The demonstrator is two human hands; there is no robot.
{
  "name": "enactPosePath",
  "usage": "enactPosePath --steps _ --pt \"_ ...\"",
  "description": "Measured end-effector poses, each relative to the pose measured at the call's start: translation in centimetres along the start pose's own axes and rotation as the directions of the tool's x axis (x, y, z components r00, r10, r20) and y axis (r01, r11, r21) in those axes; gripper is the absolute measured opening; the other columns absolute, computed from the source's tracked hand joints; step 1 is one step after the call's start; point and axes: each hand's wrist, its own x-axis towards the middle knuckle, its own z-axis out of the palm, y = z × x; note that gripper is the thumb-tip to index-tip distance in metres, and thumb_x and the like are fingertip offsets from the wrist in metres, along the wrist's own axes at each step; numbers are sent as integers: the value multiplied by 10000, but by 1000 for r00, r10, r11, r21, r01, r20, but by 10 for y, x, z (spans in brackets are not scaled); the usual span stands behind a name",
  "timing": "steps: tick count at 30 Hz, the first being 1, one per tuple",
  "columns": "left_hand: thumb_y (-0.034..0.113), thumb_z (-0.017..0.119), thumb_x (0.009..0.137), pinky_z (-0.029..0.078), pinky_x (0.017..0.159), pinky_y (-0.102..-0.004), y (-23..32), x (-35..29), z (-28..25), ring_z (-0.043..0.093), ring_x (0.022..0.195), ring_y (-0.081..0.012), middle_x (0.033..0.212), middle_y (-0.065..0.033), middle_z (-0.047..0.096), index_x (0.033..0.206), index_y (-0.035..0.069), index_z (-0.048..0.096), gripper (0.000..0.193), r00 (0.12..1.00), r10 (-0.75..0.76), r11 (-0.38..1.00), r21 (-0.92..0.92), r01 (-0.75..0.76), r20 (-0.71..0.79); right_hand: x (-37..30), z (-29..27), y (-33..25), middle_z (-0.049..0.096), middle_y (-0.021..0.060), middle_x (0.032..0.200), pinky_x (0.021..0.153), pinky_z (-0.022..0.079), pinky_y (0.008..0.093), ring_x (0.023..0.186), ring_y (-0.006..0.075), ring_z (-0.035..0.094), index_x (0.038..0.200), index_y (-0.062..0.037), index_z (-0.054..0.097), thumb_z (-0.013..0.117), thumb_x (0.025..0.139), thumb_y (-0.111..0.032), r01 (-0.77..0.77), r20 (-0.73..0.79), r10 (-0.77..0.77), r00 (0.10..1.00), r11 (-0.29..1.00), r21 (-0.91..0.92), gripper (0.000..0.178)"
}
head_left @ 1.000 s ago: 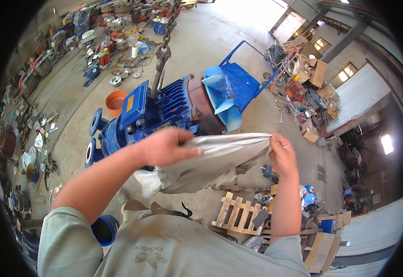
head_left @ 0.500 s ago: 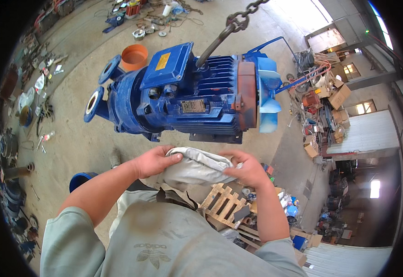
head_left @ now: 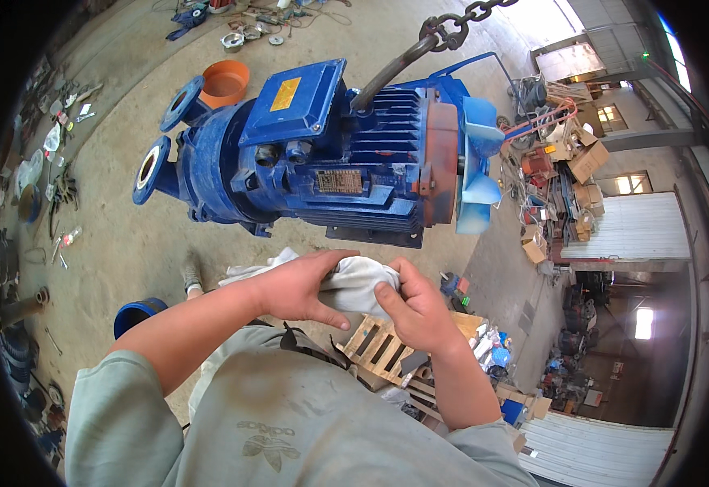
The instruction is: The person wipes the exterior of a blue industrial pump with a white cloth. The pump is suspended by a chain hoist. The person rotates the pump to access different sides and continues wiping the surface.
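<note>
Between my hands, in front of my chest, is a bunched whitish cloth (head_left: 360,286). My left hand (head_left: 307,288) curls over its left part; the thumb sticks out, and the other fingers are partly hidden. A loose end of the cloth shows beyond my left wrist. My right hand (head_left: 417,307) grips the right part, thumb on top. Just beyond hangs a blue electric motor with a pump (head_left: 290,174), neither hand touching it. A shackle and chain (head_left: 452,36) hold it from above. Its pale blue fan (head_left: 478,195) is exposed at the right end.
An orange tub (head_left: 226,81) stands behind the pump. Near my left forearm is a blue-rimmed bucket (head_left: 137,315). A wooden pallet (head_left: 379,349) with clutter lies below my right hand. Parts and tools lie along the left; cardboard boxes (head_left: 588,161) are stacked at right.
The cloth has been gathered into a tighter bunch, with a loose end now out to the left. My left hand has moved right, its thumb off the cloth; my right thumb presses on it.
</note>
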Motion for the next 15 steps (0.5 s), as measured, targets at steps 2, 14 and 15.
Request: enactPosePath --steps 2,14,15 --pt "403 920 815 498 1060 -400 -7 1 -2 622 1230 -271 1342 -173 647 1517 45 485 899 993 -90 974 -203 103 72 0 -4 1 645 10 920 730 480 293 814 91 560 1084 -63 583 601 1104 -271 -8 -68 15 998 994 113 211" --pt "321 686 1052 472 769 -265 -116 -2 -53 567 843 -61 942 43 695 1158 15 748 330 908 -400 782 -471 409 125 44 -41 39 728 32 1001 800 510 270 872 80 622 1161 29 707 684 1046 -222 -246 -267 305 914 941 233 277" --pt "309 687 1051 473 772 -265 -122 0 -59 570 841 -64 940 41 695 1152 13 749 318 908 -400 770 -493 405 122 47 -41 41 727 25 970 785 501 270 853 77 609 1132 36 722 694 1040 -227 -260 -311 299 902 952 161 280"
